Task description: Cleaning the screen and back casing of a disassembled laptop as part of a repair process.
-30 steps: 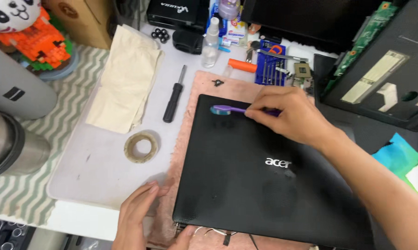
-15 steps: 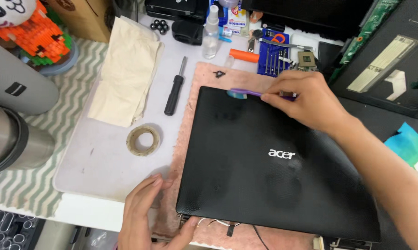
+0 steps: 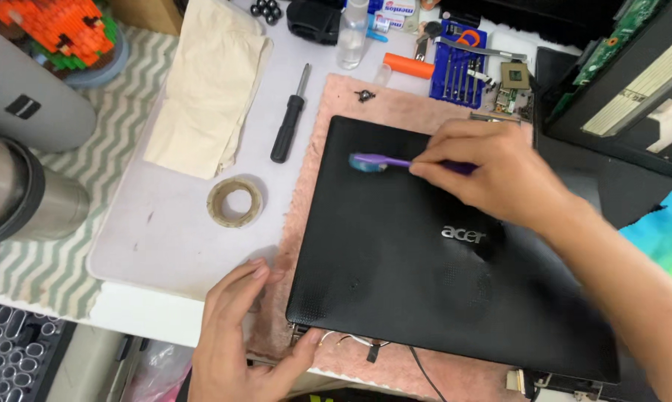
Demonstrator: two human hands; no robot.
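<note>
Steel flask [image 3: 23, 193] far left, cream cloth [image 3: 206, 89] and black screwdriver [image 3: 289, 123] beyond tape roll [image 3: 235, 202], left hand [image 3: 239, 335] spread flat, holding nothing, thumb at near-left corner of black laptop lid [image 3: 440, 275] on pink mat [image 3: 395, 104], right hand [image 3: 492, 175] pinched closed around purple toothbrush [image 3: 381, 161], bristles touching lid's far-left area

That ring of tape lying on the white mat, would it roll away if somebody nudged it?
Probably not: the tape ring lies flat on its side on the white mat, so a push would likely slide it. It looks thin and nearly used up, so probably light. Stood on edge, it might roll.
</note>
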